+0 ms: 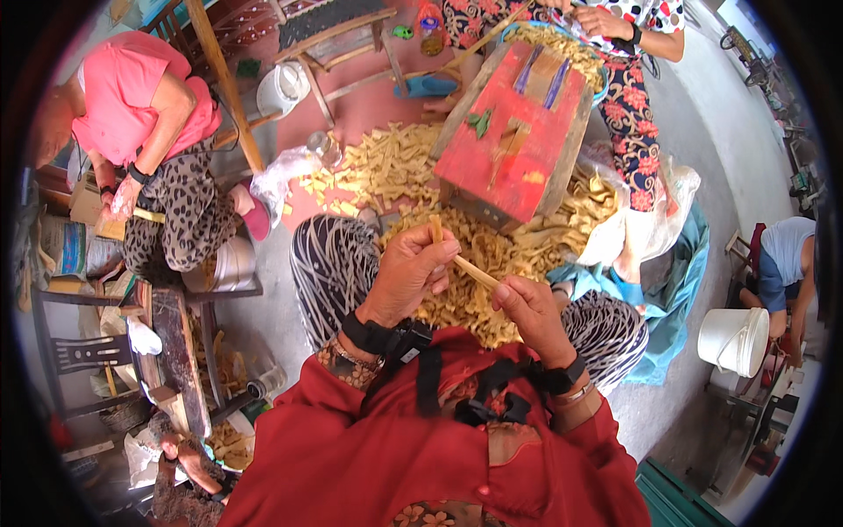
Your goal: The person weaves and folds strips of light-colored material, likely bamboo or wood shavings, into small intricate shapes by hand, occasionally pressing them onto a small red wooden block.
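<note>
Above my lap, my left hand [414, 268] and my right hand [533, 314] hold a pale yellow, flattened strip [475, 273] between them. The left fingers are closed round one end, and a short piece of the same colour sticks up above them. My right thumb and fingers pinch the lower right end. Beneath and beyond my hands spreads a heap of similar yellow strips [395, 167], reaching between my knees. What the strips are made of I cannot tell.
A red-topped wooden bench [549, 132] stands ahead. Co-workers sit at the far left in a pink top [140, 75], at the far right edge, and beyond the bench. A white bucket [733, 342] is at right, a teal cloth [676, 299] nearer, and wooden chairs [88, 351] at left.
</note>
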`<act>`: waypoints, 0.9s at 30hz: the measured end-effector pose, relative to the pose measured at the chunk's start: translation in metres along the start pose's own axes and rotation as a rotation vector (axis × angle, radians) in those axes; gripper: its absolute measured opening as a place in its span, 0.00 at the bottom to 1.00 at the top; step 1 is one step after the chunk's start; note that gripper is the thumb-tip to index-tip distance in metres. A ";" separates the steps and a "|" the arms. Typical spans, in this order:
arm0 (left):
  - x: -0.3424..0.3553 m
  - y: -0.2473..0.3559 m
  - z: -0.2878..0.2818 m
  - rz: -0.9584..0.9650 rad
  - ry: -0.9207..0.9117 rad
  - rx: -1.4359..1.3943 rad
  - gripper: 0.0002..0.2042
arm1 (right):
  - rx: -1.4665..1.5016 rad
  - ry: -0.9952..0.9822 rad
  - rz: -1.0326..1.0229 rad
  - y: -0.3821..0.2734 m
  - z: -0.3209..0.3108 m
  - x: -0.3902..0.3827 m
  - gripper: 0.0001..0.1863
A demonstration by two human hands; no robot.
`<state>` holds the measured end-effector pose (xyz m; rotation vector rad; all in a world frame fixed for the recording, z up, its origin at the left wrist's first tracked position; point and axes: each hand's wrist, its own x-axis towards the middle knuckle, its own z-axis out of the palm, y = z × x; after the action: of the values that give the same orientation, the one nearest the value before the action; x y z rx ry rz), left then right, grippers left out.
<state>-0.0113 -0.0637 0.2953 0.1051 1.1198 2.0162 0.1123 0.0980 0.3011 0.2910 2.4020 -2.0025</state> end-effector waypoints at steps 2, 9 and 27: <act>0.019 0.009 0.009 0.034 0.008 0.034 0.03 | -0.097 0.037 -0.044 0.000 -0.014 0.019 0.18; 0.104 0.030 0.028 0.164 -0.012 0.278 0.05 | -0.497 0.246 -0.201 -0.009 -0.066 0.092 0.17; 0.032 -0.030 -0.023 -0.266 0.062 0.838 0.13 | -0.288 -0.007 -0.157 -0.001 -0.002 0.033 0.08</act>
<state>-0.0246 -0.0490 0.2500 0.3000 1.8455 1.2226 0.0800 0.1043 0.2980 0.0946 2.7386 -1.6689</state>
